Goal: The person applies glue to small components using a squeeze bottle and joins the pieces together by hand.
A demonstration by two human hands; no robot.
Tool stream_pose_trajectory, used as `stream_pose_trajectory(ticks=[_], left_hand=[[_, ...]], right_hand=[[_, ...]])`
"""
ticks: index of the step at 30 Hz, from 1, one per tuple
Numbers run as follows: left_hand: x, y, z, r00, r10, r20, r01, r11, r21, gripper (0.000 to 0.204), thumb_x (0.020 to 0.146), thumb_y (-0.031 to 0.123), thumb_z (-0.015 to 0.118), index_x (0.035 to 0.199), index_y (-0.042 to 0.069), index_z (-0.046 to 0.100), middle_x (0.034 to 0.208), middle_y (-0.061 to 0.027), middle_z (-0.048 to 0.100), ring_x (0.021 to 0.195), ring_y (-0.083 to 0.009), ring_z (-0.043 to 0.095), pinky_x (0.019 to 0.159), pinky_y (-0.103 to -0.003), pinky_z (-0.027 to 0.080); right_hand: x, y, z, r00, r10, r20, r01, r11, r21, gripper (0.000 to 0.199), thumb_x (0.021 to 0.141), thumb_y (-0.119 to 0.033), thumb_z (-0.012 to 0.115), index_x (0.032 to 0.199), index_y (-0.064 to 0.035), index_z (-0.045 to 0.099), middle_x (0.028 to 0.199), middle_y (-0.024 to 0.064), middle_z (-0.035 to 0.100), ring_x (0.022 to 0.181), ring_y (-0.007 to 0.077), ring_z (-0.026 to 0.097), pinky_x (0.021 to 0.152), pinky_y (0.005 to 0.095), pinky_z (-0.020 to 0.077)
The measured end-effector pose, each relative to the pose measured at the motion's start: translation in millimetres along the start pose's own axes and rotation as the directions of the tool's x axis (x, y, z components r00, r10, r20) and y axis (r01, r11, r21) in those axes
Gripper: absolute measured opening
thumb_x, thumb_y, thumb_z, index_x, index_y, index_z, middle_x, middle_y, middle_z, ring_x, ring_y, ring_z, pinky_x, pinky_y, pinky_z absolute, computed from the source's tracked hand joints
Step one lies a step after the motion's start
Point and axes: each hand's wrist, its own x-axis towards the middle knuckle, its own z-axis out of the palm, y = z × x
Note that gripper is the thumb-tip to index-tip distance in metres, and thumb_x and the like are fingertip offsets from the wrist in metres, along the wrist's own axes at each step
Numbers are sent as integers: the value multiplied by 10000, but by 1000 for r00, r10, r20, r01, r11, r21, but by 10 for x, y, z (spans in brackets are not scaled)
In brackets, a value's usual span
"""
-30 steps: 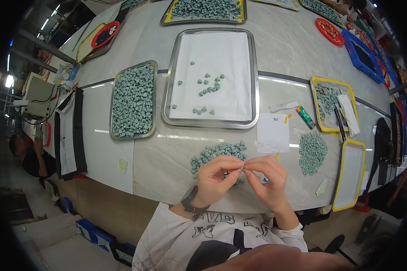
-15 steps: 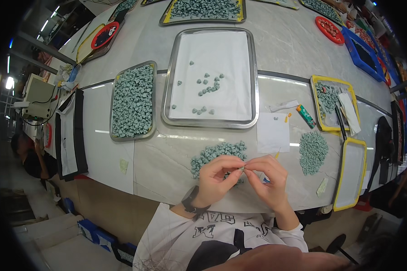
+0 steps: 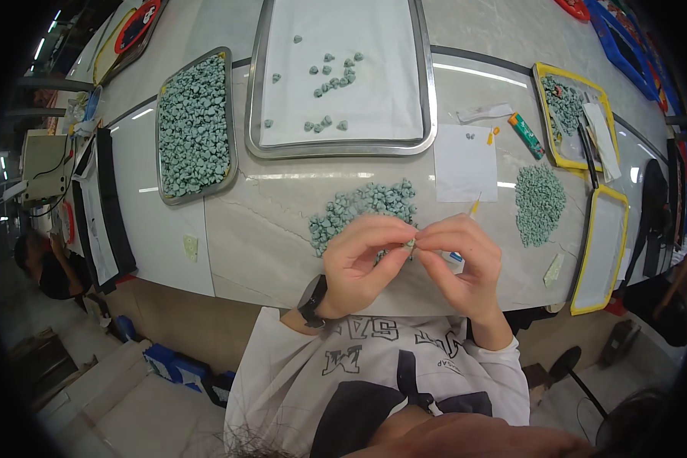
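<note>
My left hand point(image 3: 362, 267) and my right hand point(image 3: 466, 263) meet close to the table's near edge. Thumbs and forefingers pinch one small pale-green piece point(image 3: 410, 244) between them; the fingertips cover most of it. Just beyond my hands lies a loose pile of grey-green, knot-like pieces point(image 3: 359, 204), partly hidden by my left hand. A steel tray point(image 3: 256, 99) lined with a white sheet point(image 3: 343, 38) stands farther away, with several such pieces scattered on it. Something small, blue and white point(image 3: 455, 257), shows behind my right fingers.
Left stands a tray point(image 3: 232, 145) full of green pieces. Right lie white paper point(image 3: 466, 172), a green tube point(image 3: 526, 136), a heap of smaller green bits point(image 3: 540, 206) and two yellow-rimmed trays point(image 3: 574, 162). Another person point(image 3: 53, 267) sits at far left.
The whole view has shifted, so the table and trays sit higher in the picture. Both hands keep their pinch on the small piece, with little change in the fingers.
</note>
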Motion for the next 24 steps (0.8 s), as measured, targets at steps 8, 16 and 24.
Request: stream_pose_trajectory(ticks=[8,16,24], left_hand=[[-1,-8,14,1000,-6,-26,5,1000,-25,281,783,-153,590,1042,-53,637,1065,-146,597,959,-194,603,799,-269,517],[14,15,14,995,-93,-33,91,995,-45,244,798,-135,578,1027,-62,618,1066,-141,578,965,-187,592,831,-288,499],[10,36,-18,983,-181,-22,178,979,-101,233,810,-121,589,1027,-50,634,1073,-124,585,963,-164,584,818,-268,479]], right_hand=[[30,35,6,1000,10,-3,-10,1000,-27,183,706,69,686,872,-3,656,862,110,660,765,204,615,669,286,475],[57,34,16,999,-41,-12,39,994,-101,202,687,38,717,867,-29,654,856,82,664,741,229,617,643,312,476],[53,0,40,995,-103,-13,99,977,-191,221,661,38,723,855,-42,651,857,73,652,723,237,610,618,323,467]])
